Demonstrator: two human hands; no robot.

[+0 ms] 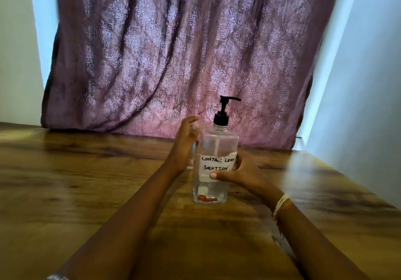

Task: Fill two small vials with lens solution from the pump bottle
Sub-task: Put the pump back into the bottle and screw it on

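A clear square pump bottle (213, 149) with a black pump head and a hand-written label "contact lens solution" stands upright on the wooden table (86, 182). My right hand (243, 174) grips its lower right side, with the thumb across the label. My left hand (184, 145) is cupped against the bottle's upper left side, fingers curled toward its shoulder and blurred. A small clear vial (191, 161) shows between that palm and the bottle. Whether the left hand holds the vial or the vial stands on the table, I cannot tell. No other vial is in view.
A patterned mauve curtain (173, 51) hangs behind the table's far edge. Pale walls stand at both sides. The table's right edge (347, 182) runs diagonally close to the right wall. Thin bangles sit on my right wrist.
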